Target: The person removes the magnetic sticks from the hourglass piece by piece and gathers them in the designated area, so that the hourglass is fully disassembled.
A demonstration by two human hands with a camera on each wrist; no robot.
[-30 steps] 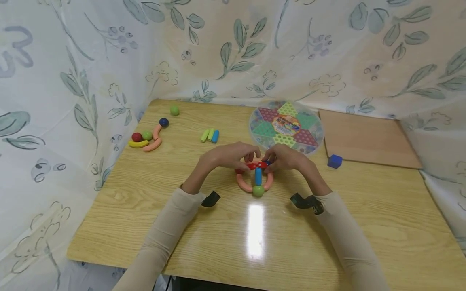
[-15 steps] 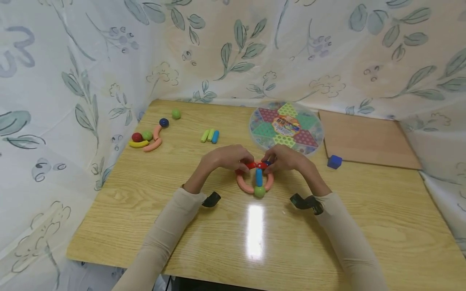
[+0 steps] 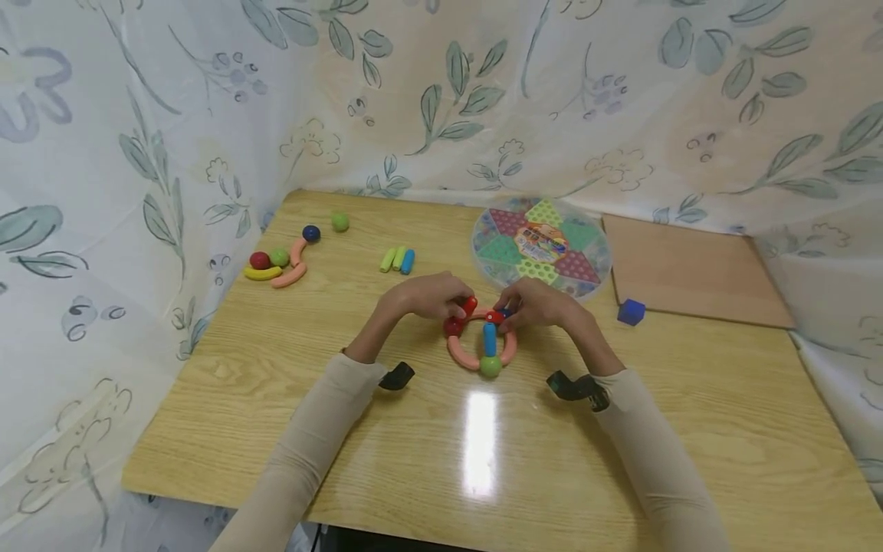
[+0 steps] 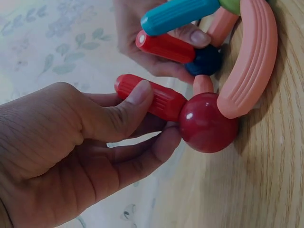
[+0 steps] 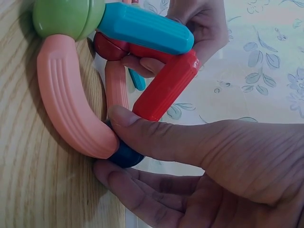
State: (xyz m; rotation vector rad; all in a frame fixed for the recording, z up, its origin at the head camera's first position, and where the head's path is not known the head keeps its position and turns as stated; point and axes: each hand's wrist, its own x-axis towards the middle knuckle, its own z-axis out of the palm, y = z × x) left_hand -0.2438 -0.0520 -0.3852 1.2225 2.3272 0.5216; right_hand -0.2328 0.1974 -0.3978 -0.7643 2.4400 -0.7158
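Observation:
A ring of curved pink rods (image 3: 461,354) joined by balls lies on the table before me. My left hand (image 3: 434,297) pinches a red rod (image 4: 156,97) between thumb and fingers; its lower end touches the dark red ball (image 4: 209,122). With thumb and fingers, my right hand (image 3: 536,303) grips the dark blue ball (image 5: 126,154) on the ring's other side. A second red rod (image 5: 166,85) rises from that ball, its top against a blue rod (image 5: 147,27). That blue rod slants up from the green ball (image 5: 69,16) at the ring's near side.
Behind the ring lies a round Chinese checkers board (image 3: 541,245), with a wooden board (image 3: 697,268) and blue cube (image 3: 631,312) to its right. Short rods (image 3: 397,259), a loose green ball (image 3: 340,221), a yellow curved rod (image 3: 262,273) and other pieces lie left.
The left red rod has swung up and leftward, its tip now apart from the other rods. At the back left, the loose green ball has rolled slightly right and nearer. My right hand keeps its hold.

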